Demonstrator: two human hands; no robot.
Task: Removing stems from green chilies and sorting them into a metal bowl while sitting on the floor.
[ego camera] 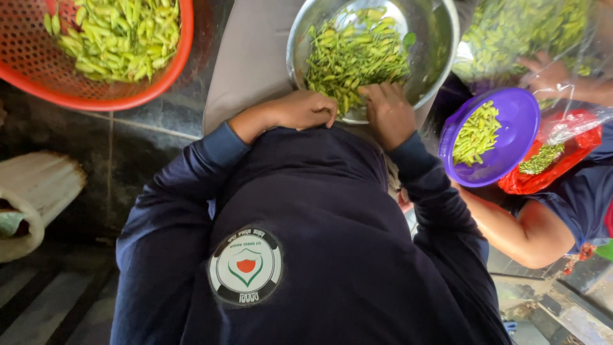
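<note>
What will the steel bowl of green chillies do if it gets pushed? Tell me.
The steel bowl looks smooth and round-bottomed, so it would probably slide or rock rather than stay put. The green chillies are heaped toward the near side, which may tilt it that way. The left hand and right hand at its rim likely steady it.

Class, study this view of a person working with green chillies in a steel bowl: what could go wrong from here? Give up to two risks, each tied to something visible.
1. Both bare hands, left hand and right hand, are at the green chillies; the juice may well irritate skin or eyes.
2. The steel bowl seems to sit on the lap, with the right hand pressing its near rim, so it could tip and spill.
</note>
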